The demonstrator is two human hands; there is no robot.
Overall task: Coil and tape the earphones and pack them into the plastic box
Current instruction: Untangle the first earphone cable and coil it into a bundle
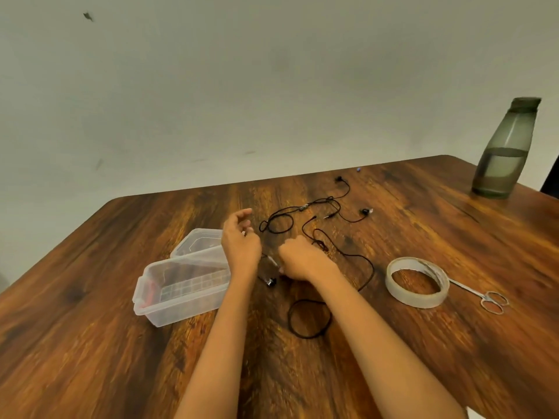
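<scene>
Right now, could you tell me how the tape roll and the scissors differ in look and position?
The tape roll is a broad, pale ring lying flat; the scissors are thin, shiny metal. The tape roll sits nearer the hands, while the scissors lie just beyond its right side, blades partly hidden behind it, handles pointing away. Both rest untouched on the wooden table.

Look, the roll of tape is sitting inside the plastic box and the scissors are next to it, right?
Not quite. In the head view the roll of tape lies flat on the table, on the person's right, not inside the plastic box, which is over on the left. The scissors really are next to the tape.
</scene>
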